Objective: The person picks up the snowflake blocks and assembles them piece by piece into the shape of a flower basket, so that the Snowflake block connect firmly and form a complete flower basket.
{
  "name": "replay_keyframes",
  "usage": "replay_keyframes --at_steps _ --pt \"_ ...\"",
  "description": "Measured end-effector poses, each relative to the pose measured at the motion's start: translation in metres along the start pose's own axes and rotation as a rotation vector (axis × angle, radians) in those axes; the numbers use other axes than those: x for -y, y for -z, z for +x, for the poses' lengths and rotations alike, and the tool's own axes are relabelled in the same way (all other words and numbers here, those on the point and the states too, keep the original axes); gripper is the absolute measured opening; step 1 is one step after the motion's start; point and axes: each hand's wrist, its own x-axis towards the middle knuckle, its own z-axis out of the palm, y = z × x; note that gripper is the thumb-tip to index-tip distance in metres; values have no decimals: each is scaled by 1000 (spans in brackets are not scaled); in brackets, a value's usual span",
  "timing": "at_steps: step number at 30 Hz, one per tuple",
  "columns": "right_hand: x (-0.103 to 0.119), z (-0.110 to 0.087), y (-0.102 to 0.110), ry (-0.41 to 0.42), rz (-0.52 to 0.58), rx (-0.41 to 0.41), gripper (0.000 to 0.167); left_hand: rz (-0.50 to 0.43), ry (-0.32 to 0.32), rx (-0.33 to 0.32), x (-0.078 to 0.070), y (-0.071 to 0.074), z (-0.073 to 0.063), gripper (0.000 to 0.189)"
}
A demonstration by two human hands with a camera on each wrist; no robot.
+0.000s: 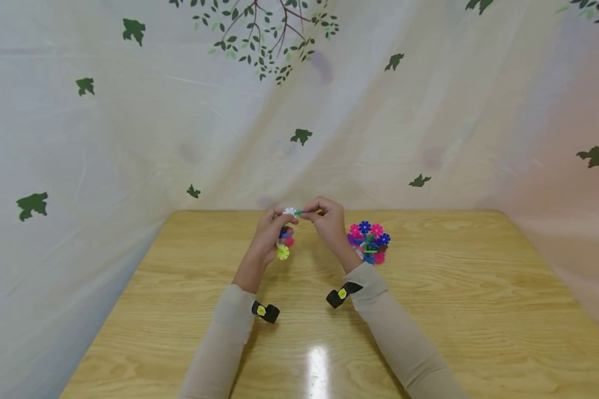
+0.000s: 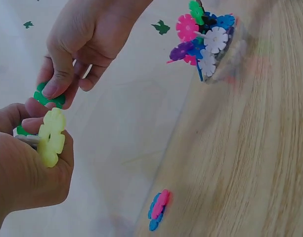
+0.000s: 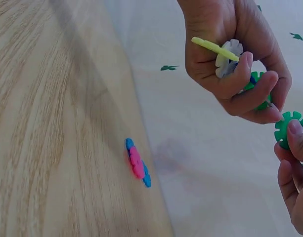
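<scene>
My left hand (image 1: 268,235) grips a small joined cluster of notched plastic snowflake discs. In it, a yellow disc (image 3: 206,45), a white disc (image 3: 229,59) and a green disc (image 3: 262,91) show between the fingers in the right wrist view. My right hand (image 1: 330,221) pinches another green snowflake disc (image 3: 287,129) between thumb and fingers. Its edge is close to the tips of the left fingers; whether it touches the cluster is hidden. Both hands are raised over the far part of the table.
A heap of mixed snowflake discs (image 2: 216,39) stands on the wooden table (image 1: 454,310), beyond my right wrist. Pink and blue discs (image 3: 136,163) lie together near the table's far edge. Behind hangs a pale curtain (image 1: 429,111) with leaf prints.
</scene>
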Motion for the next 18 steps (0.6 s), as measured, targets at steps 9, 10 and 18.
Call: replay_keyframes --at_steps 9,10,18 --pt "-15 -3 -9 42 -13 -65 7 -48 0 9 2 2 0 8" --pt "-21 -2 -11 47 -7 -76 7 -52 2 8 2 2 0 8" --pt "-39 3 -8 -8 31 -48 7 -40 14 8 1 -1 1 8"
